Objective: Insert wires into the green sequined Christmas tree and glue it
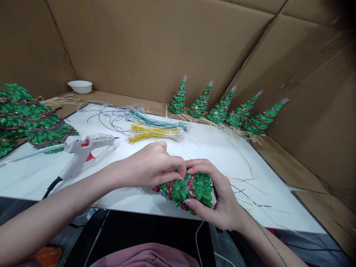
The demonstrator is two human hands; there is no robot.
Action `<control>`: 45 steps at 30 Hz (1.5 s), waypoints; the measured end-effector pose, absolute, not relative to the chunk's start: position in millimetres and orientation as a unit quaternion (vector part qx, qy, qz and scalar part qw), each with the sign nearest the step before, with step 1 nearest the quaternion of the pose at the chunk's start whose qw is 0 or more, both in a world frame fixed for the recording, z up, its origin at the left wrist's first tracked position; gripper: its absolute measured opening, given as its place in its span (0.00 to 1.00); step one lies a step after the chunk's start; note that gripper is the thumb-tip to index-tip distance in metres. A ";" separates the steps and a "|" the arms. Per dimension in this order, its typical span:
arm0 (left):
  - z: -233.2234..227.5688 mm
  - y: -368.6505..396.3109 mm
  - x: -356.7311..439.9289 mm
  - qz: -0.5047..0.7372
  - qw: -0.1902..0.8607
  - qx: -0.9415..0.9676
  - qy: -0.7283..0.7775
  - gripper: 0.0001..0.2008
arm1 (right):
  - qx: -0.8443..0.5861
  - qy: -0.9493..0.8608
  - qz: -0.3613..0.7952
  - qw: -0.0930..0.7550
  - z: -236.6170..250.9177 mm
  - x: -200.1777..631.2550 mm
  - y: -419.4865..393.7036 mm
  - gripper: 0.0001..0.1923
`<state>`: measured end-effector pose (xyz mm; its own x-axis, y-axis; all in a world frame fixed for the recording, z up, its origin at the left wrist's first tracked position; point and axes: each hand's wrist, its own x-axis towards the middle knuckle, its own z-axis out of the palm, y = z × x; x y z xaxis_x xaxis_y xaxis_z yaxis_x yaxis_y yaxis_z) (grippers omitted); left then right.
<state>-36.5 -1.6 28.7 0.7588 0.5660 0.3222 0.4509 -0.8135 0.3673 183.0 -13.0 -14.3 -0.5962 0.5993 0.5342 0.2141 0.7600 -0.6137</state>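
A small green Christmas tree [178, 193] with red garland lies on its side at the near edge of the white table. My right hand [214, 196] is wrapped round its wide base end, thumb below and fingers above. Over the tree's upper side, my left hand [158, 165] has thumb and forefinger pinched together, touching the green surface. Whatever sits between those fingertips is too small to make out. Thin wires [250, 202] trail out to the right, behind my right hand.
A white glue gun [79, 152] stands at the left, beside larger green trees [41, 122]. Bundles of yellow wires [154, 132] and green wires [158, 120] lie mid-table. Several small trees [178, 98] line the cardboard wall [155, 48]. A white bowl [80, 87] sits at the back left.
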 end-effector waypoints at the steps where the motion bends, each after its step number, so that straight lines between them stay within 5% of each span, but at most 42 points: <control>1: 29.5 -1.7 -36.0 0.208 0.138 0.928 0.276 0.03 | -0.237 -0.857 0.253 0.382 -14.0 182.6 -12.8 0.24; 23: 29.8 -2.7 -34.0 0.199 0.233 0.898 0.316 0.04 | -0.232 -0.859 0.252 0.380 -14.1 183.8 -13.9 0.23; 45: 31.0 -9.2 -30.4 0.201 0.178 0.885 0.381 0.06 | -0.240 -0.857 0.250 0.382 -14.5 183.3 -11.3 0.21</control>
<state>-30.4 -9.2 31.0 0.6297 0.7453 0.2191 0.6022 -0.6465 0.4683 183.3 -11.3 -14.5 -0.5927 0.6018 0.5353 0.2192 0.7600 -0.6118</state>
